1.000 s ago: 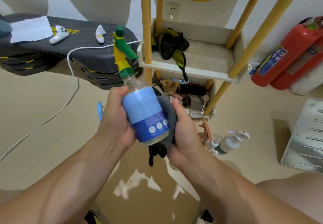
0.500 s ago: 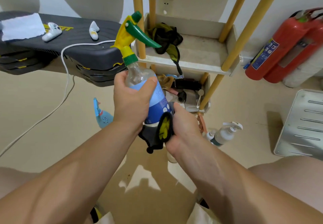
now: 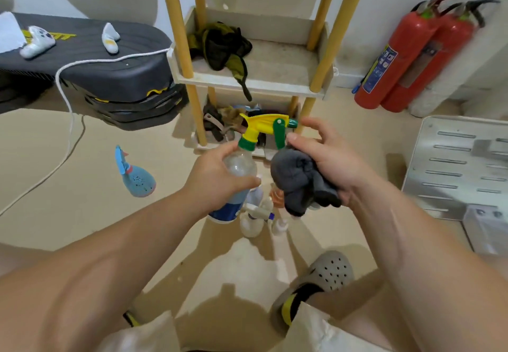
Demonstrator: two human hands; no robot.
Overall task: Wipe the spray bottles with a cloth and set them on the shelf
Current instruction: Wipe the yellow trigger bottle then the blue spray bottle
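The spray bottle [image 3: 239,163] is clear plastic with a blue label low on its body and a yellow trigger head [image 3: 262,124] with a green lever and nozzle. It is held upright in the air in front of the shelf's lower tier. The left hand [image 3: 217,178] is wrapped round its body. The right hand [image 3: 331,159] clutches a bunched grey cloth [image 3: 299,178] just beside the bottle, with thumb and forefinger spread near the trigger.

Behind stands the shelf [image 3: 247,84], with white trays on yellow posts. A dark olive fabric bundle [image 3: 221,46] takes the left of the upper tray and leaves bare room to its right. The lower tray is cluttered.

Small white bottles [image 3: 253,221] stand on the floor under the hands, and a blue spray bottle [image 3: 136,179] lies to the left. Two red fire extinguishers [image 3: 398,57] lean on the wall at right, and a slotted metal panel [image 3: 461,164] is nearer.
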